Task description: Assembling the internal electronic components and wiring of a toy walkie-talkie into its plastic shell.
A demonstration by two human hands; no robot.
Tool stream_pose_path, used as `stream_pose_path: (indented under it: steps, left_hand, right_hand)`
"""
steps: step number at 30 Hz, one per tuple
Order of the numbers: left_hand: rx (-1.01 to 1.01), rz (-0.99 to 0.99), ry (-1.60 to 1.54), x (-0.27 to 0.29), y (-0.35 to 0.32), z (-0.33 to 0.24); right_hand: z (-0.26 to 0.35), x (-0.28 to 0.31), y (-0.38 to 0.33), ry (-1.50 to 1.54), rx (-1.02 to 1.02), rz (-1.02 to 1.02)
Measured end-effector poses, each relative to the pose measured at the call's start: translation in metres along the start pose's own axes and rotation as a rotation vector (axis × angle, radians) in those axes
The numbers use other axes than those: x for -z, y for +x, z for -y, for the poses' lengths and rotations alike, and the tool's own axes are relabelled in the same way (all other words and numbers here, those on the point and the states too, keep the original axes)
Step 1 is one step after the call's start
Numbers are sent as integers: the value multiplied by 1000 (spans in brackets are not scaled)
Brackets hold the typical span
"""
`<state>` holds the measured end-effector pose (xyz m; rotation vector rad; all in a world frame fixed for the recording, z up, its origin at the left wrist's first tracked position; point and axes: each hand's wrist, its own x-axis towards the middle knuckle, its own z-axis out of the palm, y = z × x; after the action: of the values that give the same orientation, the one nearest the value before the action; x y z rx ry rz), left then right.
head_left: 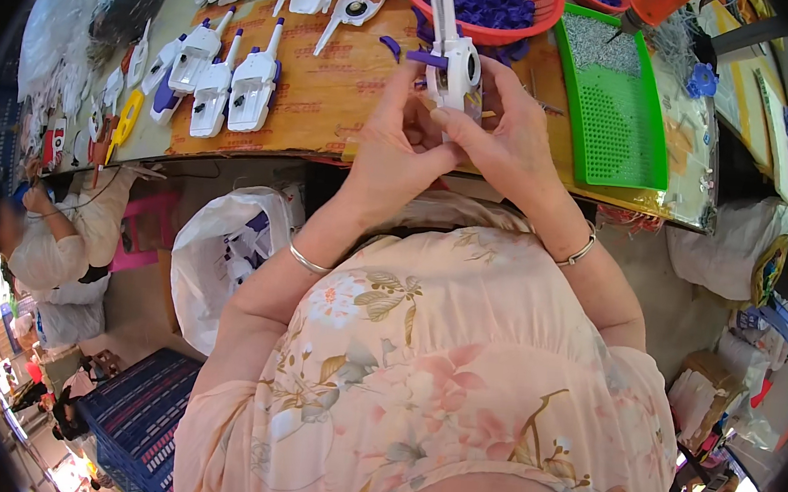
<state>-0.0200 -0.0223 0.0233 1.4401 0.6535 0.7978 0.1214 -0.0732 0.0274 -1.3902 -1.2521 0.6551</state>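
A white plastic toy-gun-shaped housing with a purple lever on its side (452,59) is held upright over the near edge of the brown cardboard-covered desk (332,100), just in front of the red plastic mesh basket filled with small purple parts (490,6). The housing is gripped from the right by the right hand (507,134), whose fingers (466,121) are closed around its lower body. The left hand (398,143) is pressed against the housing from the left, its fingers curled together at the base of the piece and touching the right hand. A silver bangle (306,262) is worn on the left wrist and another silver bangle (581,253) on the right. To the left on the desk, a row of similar white housings (226,81) is laid flat, well apart from the hands. To the right, a green perforated plastic tray (612,106) is seen lying beside the basket. Under the desk edge, a white plastic bag (224,259) stands on the floor.
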Motion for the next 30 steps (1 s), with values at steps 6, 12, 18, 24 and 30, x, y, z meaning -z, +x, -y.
stream_pose_path:
  steps: [6,12,18,24,30]
  left_hand:
    - [132,122,-286,22,9,-9]
    - [264,209,-413,27,13,4]
    - [265,216,-431,26,13,11]
    - [307,180,-478,25,10,4]
    - [338,202,-557,26,9,8]
  right_hand:
    - [1,4,-3,88,-92,13]
    - [2,12,-4,-84,4,114]
    - [4,17,-6,-61,-87,136]
    - [4,23,-4,232,-204,187]
    - [-6,12,-12,457,-259,75]
